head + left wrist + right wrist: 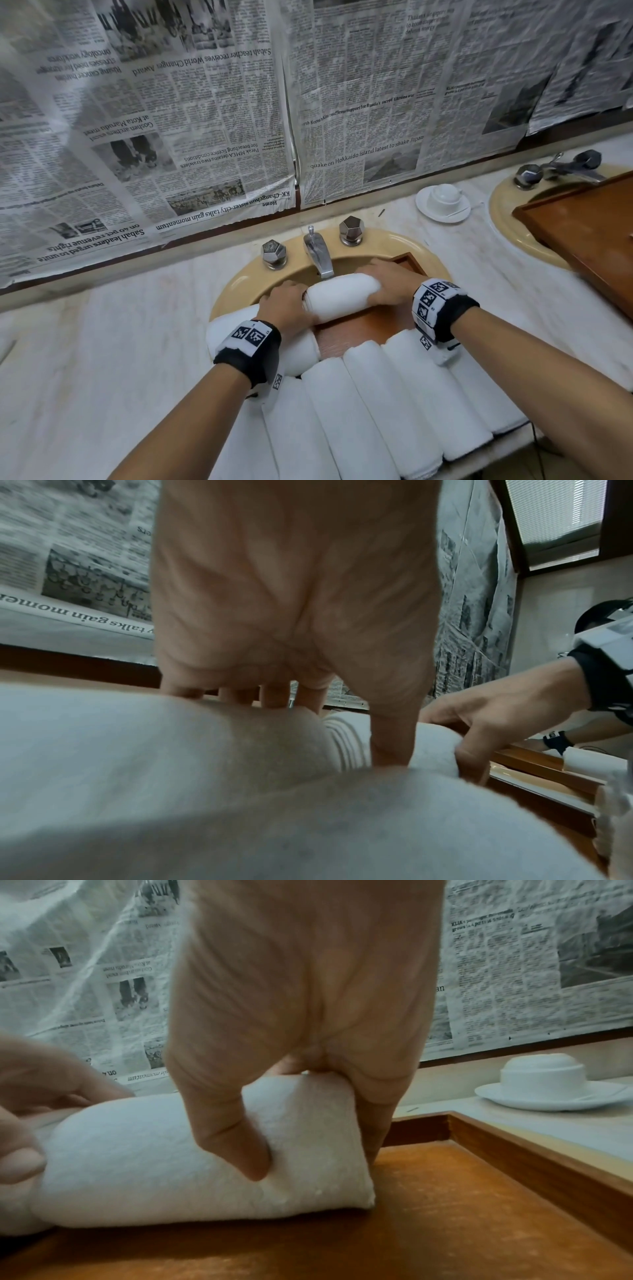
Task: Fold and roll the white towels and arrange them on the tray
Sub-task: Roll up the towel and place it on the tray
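hands meet over one rolled towel that lies crosswise on the wooden tray, near the tray's far edge, just below the faucet. the left hand closes its grip on the towel's left end, thumb pressed into the cloth and fingers reaching over the far side. the right hand holds the right end, thumb dug into the near face and the other fingers wrapped over the top and end. the towel's underside touches the tray floor in the right wrist view. the tray sits over a yellow sink set in the marble tabletop. a row of rolled towels lies side by side along the tray's near edge, and another roll lies under the left wrist. a white cup on a saucer stands near the tabletop's back edge, beside a second tray. newspaper covers the wall.
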### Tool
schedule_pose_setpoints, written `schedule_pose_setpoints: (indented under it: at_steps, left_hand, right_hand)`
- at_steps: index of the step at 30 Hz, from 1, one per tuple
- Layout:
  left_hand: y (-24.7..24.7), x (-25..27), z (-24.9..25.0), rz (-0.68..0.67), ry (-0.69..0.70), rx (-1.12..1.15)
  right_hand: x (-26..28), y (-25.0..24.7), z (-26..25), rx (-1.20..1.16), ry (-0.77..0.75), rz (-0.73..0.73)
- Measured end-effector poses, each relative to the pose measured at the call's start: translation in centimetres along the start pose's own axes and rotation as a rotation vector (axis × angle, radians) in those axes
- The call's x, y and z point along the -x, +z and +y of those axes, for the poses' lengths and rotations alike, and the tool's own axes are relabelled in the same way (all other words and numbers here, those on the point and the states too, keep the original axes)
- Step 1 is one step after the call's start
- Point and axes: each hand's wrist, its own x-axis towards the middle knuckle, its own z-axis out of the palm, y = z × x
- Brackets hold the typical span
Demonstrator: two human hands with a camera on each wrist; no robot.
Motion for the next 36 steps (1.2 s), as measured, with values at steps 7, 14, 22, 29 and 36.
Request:
schedule_pose_setpoints:
  at_steps: [7,14,22,29,36]
  left_hand:
    - [0.0,0.7,0.4,0.011,0.002,0.019]
    - [-0.3,1.1,0.8,0.009,-0.026,0.013]
    - [-0.6,1.4,1.4,-0.008,-0.057,0.001]
    - [-1.0,0.7,2.0,-0.084,-0.149,-0.027]
    - [-1.0,0.7,2.1,-0.088,-0.172,0.008]
  right_hand:
    - [0.1,0.3,-0.9,0.072,0.031,0.027]
    - [1.1,0.0,-0.2,0.069,0.025,0.121]
    - [1.2,-0.2,-1.0,-0.016,0.078,0.038]
    - [1.3,-0.5,-0.6,-0.165,0.166,0.106]
    - [1.4,-0.8,-0.6,-0.262,0.258,0.132]
